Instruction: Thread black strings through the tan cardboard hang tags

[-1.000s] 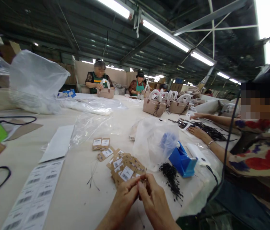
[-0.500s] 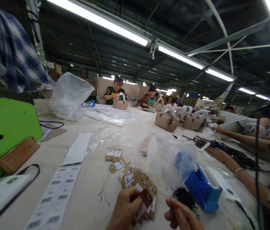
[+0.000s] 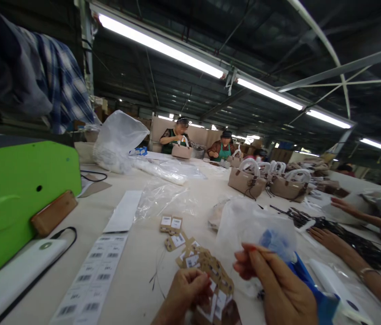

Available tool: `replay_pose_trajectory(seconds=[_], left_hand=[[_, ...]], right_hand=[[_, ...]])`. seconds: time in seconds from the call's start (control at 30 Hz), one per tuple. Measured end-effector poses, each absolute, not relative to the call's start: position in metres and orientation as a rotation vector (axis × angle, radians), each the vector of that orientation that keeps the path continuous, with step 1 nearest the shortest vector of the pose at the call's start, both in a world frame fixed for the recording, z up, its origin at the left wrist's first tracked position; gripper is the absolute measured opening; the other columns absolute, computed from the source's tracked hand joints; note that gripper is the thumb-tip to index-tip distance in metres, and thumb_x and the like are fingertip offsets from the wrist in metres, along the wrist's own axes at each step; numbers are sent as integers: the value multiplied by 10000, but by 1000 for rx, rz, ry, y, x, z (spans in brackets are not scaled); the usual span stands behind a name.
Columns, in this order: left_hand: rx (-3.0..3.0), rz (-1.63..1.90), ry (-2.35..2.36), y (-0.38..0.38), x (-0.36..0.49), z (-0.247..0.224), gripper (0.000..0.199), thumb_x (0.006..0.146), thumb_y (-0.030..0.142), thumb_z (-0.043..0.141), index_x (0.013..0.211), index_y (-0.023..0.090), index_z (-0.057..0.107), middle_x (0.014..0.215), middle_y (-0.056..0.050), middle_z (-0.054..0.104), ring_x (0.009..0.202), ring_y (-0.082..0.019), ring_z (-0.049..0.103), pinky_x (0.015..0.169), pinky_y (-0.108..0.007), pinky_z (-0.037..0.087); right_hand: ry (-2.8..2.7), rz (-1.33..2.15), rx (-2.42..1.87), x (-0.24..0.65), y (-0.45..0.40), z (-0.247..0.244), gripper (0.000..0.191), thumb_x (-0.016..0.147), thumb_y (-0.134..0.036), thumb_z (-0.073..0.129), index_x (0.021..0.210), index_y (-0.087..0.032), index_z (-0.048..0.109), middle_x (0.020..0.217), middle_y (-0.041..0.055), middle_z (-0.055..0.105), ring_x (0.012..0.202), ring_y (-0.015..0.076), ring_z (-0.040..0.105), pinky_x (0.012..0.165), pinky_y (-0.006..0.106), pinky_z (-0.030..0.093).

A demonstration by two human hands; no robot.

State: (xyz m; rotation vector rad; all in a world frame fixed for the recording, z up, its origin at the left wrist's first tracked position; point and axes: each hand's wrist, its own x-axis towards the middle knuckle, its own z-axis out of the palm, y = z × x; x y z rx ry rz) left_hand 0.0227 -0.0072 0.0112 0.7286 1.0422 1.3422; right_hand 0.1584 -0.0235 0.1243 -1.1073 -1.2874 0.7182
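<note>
At the near edge of the cream worktop (image 3: 136, 271), the left hand (image 3: 185, 293) has its grip closed around a bundle of brown cardboard hang tags with white barcode stickers (image 3: 219, 298). The right hand (image 3: 274, 289) is raised just beside it, fingers loosely curled, its grip holding nothing. Behind it lies a clear plastic bag (image 3: 244, 221) over a blue plastic dispenser (image 3: 312, 284). Leftward lies a white barcode label sheet (image 3: 90, 277); farther off stand beige handbags with white handles (image 3: 247, 179).

Bare table strip (image 3: 136, 266) open between barcode sheet (image 3: 90, 277) and tag pile (image 3: 207, 266); clear bag (image 3: 254, 225), blue dispenser (image 3: 315, 293) block right; green machine (image 3: 17, 198) walls left.
</note>
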Motion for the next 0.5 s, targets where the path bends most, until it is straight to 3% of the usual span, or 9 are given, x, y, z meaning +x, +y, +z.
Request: replay_pose_trajectory(seconds=[0.1,0.27,0.4,0.5], left_hand=[[587,1521,1141,1,11,12,497,485,620,712,535,134,617,473,-21,607,419,-95,473,463,-224,326],[218,1853,1303,8,-14,12,563,464,670,655,613,128,620,508,-30,609,470,-132,502,480,-259,365],[115,1939,1388,9,-19,8,555,499,689,576,634,151,582,510,1,565,477,-138,496,470,-270,374],[128,1943,1436,8,-20,7,463,584,621,544,649,163,558,527,9,551,489,-141,505,475,-274,387]], right_hand=[[-1415,814,-965,141,20,133,327,740,-477,641,817,-167,708,769,66,727,647,185,680,574,270,572],[-1568,780,-806,107,59,132,251,823,-401,567,869,-191,697,890,52,715,827,181,667,775,309,543],[-1842,684,-676,80,55,106,242,888,-300,470,960,-206,680,940,49,710,889,165,655,800,276,529],[-2134,582,-708,65,44,76,270,845,-152,466,996,-194,686,989,67,716,948,195,652,859,334,525]])
